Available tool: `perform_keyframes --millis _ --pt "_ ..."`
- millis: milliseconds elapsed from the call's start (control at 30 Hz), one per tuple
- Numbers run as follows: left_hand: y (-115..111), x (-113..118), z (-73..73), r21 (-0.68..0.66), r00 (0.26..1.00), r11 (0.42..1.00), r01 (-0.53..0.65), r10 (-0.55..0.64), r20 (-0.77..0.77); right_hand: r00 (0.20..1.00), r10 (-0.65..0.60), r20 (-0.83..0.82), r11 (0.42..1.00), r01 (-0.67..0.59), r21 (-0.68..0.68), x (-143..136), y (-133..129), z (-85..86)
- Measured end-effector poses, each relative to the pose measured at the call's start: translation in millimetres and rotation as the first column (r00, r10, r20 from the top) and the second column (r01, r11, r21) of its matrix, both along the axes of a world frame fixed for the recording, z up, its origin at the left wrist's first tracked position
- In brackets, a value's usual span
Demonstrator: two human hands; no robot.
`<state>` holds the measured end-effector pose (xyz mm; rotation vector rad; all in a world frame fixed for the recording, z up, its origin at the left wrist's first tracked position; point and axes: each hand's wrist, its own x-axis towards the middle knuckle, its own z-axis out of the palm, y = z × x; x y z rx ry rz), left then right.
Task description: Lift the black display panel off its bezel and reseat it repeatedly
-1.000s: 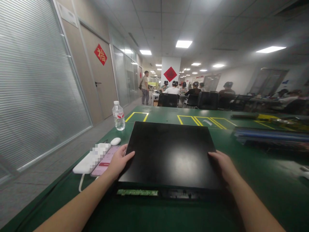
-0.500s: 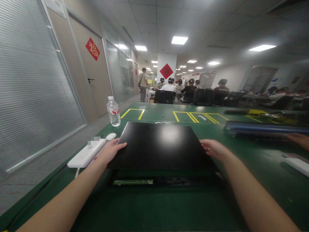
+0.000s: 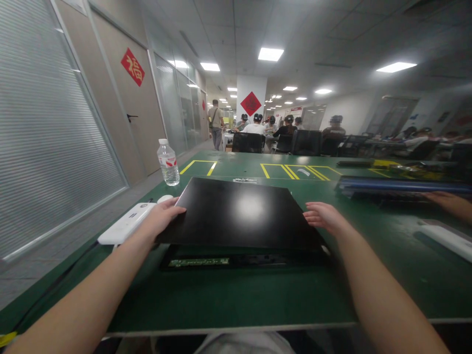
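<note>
A flat black display panel (image 3: 236, 216) slants in front of me, its glossy face up and a ceiling light mirrored in it. My left hand (image 3: 162, 216) grips its left edge, thumb on top and fingers hidden below. By the right edge is my right hand (image 3: 324, 217), fingers stretched out and at or just beside the panel; whether they touch is hard to tell. Under the panel's near edge lies a dark frame (image 3: 258, 260) with a green circuit board (image 3: 199, 261) showing. The rest of that frame is covered.
Left on the green table (image 3: 236, 305) are a white power strip (image 3: 127, 223) and a water bottle (image 3: 168, 162). To the right, a co-worker's hand (image 3: 448, 201) is by a long bluish panel (image 3: 398, 187); a white bar-shaped object (image 3: 448, 238) lies nearer. Yellow tape outlines (image 3: 283, 171) mark the far side.
The panel has come down closer to the frame beneath it. My right hand's fingers have straightened at the edge, while my left keeps its grip. The camera view has shifted slightly.
</note>
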<state>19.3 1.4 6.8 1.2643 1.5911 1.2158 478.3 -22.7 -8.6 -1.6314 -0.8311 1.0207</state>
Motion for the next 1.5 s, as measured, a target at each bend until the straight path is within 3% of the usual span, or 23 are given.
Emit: perform_keyframes --millis 167,367,733,933,1167,1500 --pt "-1.5 3.7 3.1 -0.035 0.996 0.997 -0.069 0.067 -0.066 0.999 0.001 0.047 1.000 0.001 -0.027 -6.2 -1.6 0.5" --pt "-5.1 7.8 2.0 -0.095 0.997 0.993 -0.065 0.068 0.024 0.997 -0.016 0.078 1.000 0.018 -0.023 -11.2 -2.1 0.4" --pt "-0.7 1.1 -1.5 -0.018 0.994 0.994 -0.111 0.111 -0.007 0.992 -0.029 0.119 1.000 0.028 0.010 -10.5 0.0 -0.1" --pt "-0.1 7.3 -10.7 0.000 0.993 0.996 -0.092 0.091 -0.072 0.982 -0.037 0.184 0.999 0.040 -0.013 1.0 5.1 -6.8" --pt "0.0 13.6 -22.8 -0.034 1.000 0.999 -0.004 0.004 0.011 0.967 -0.063 0.247 0.998 0.065 -0.001 12.1 9.8 -15.5" --pt "-10.6 25.1 -7.6 -0.098 0.999 0.995 -0.016 0.020 0.040 0.961 -0.071 0.266 0.997 0.068 0.020 13.2 10.9 -18.6"
